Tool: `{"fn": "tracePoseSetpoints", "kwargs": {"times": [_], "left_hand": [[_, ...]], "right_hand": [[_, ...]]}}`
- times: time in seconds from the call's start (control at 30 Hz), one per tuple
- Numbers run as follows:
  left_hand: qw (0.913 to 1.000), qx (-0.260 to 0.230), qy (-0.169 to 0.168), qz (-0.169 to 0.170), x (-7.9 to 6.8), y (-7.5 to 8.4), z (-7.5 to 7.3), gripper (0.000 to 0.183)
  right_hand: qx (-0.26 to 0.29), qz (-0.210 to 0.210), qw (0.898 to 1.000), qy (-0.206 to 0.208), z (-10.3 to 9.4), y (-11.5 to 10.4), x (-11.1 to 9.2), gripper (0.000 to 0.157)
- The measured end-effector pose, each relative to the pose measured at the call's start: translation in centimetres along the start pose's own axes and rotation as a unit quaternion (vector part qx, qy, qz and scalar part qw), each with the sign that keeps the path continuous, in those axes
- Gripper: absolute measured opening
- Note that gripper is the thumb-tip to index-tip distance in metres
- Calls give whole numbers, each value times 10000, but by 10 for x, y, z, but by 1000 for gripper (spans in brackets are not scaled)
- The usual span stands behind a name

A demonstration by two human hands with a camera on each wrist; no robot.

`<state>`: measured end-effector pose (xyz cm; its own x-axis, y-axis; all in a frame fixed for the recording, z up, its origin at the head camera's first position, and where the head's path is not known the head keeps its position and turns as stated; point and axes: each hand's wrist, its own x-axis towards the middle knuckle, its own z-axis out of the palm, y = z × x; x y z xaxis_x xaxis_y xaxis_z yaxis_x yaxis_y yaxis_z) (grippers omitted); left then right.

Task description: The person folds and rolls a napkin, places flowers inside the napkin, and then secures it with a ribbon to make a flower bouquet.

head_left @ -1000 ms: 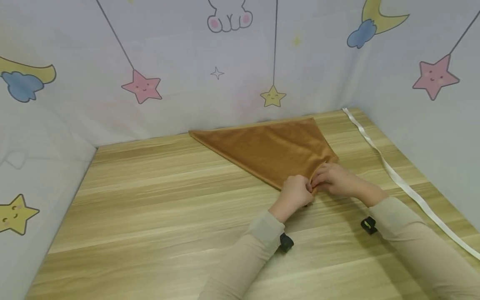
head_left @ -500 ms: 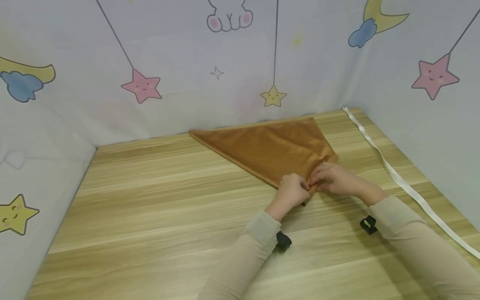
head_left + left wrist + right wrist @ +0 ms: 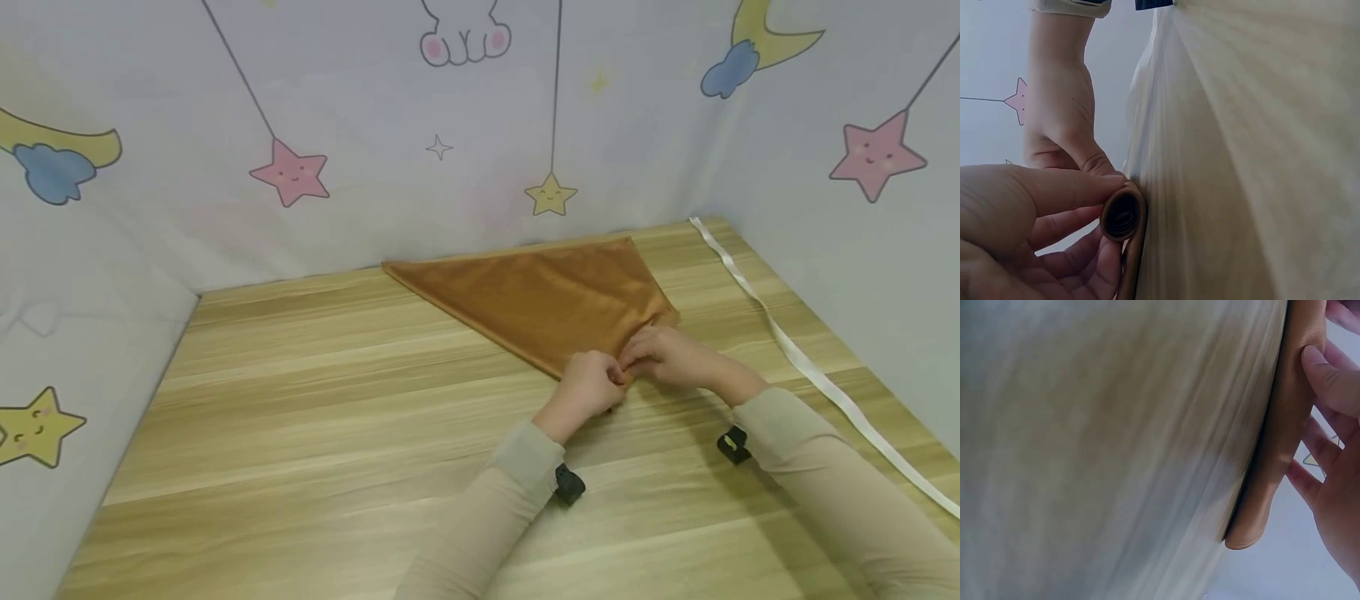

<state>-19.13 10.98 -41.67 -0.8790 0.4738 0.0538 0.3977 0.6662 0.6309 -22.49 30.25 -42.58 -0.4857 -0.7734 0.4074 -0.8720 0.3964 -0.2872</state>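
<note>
A brown, smooth-looking cloth (image 3: 525,300) lies on the table, its near right edge rolled up. At the near end of the roll, my left hand (image 3: 588,383) pinches the fabric between thumb and fingers. In the left wrist view the rolled end (image 3: 1140,212) appears as a tube with a dark hollow, the left thumb on top of it. My right hand (image 3: 667,357) grips the roll just beside the left one, fingertips close together. The right wrist view shows the roll (image 3: 1272,469) lying along the table, with the right thumb (image 3: 1317,359) pressing on it.
A white strap (image 3: 810,371) runs along the right side of the wood-patterned table (image 3: 300,433). Fabric walls (image 3: 360,125) printed with stars and moons enclose the back and sides. A small black device (image 3: 570,485) sits at the left cuff, another (image 3: 733,446) at the right.
The head view has shifted very slightly. My left hand and its fingers have moved a little at the near end of the roll; the right hand stays almost in place on the cloth.
</note>
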Motion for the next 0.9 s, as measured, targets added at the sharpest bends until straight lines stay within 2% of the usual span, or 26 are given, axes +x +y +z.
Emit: {"fn": "tracePoseSetpoints", "kwargs": {"times": [0.1, 0.27, 0.33, 0.5, 0.6, 0.7, 0.9], "left_hand": [[9997, 146, 152, -81, 0, 0, 0, 8], [9990, 66, 234, -364, -1, -1, -2, 14], [9987, 33, 210, -462, -1, -1, -2, 20], [9983, 128, 35, -563, -2, 1, -4, 39], [9977, 261, -58, -621, -2, 1, -4, 46], [9972, 358, 0, -655, -2, 0, -4, 47], [9975, 265, 189, -628, -5, -3, -8, 41]], "right_hand": [[-4, 230, 9997, -23, -1, -1, 0, 25], [-120, 741, 9970, -192, -2, -4, -2, 34], [-185, 716, 9970, -243, -2, -4, -1, 34], [-299, 200, 9993, -131, 1, -2, 4, 25], [-316, 41, 9994, -103, 2, -1, 7, 23], [-302, 144, 9993, -182, 1, -2, 9, 22], [-310, 766, 9961, -295, -3, -9, 12, 25]]}}
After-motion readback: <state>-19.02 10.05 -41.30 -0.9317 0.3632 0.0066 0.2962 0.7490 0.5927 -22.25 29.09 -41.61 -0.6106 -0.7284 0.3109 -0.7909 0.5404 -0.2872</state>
